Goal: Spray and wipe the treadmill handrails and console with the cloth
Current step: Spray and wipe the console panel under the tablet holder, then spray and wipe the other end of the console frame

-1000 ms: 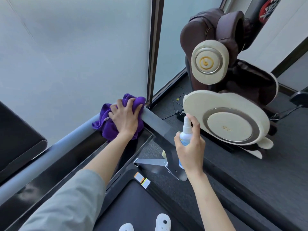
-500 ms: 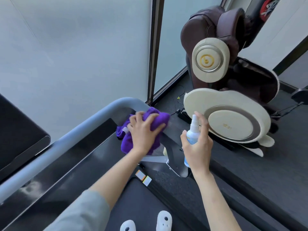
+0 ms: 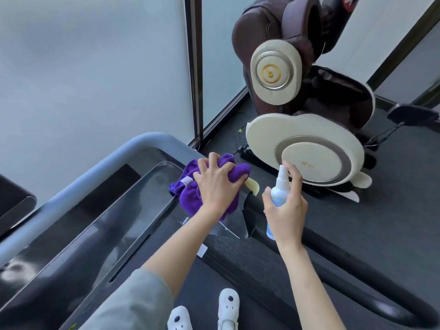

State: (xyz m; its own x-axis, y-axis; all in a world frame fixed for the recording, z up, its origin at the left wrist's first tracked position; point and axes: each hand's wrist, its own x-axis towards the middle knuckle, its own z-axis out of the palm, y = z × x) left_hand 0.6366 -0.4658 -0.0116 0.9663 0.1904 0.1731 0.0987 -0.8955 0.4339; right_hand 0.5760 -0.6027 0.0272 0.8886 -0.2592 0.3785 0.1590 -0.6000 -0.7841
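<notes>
My left hand (image 3: 215, 184) grips a bunched purple cloth (image 3: 190, 198) and presses it on the right end of the treadmill's grey handrail (image 3: 100, 167), just past its curved corner. Left of the cloth lies the dark glossy console (image 3: 114, 220). My right hand (image 3: 284, 210) holds a small white spray bottle (image 3: 278, 189) upright to the right of the cloth, index finger on top of the nozzle. The bottle's lower part is hidden by my palm.
A brown and cream massage chair (image 3: 304, 115) stands close on the right, on the dark floor. A frosted glass wall (image 3: 95, 67) rises right behind the handrail. The treadmill belt and my white shoes (image 3: 204, 313) are below. A black side rail (image 3: 357, 277) runs at lower right.
My left hand has slid the cloth rightward along the handrail, from the curved corner down its right side. My right hand with the bottle has stayed beside it.
</notes>
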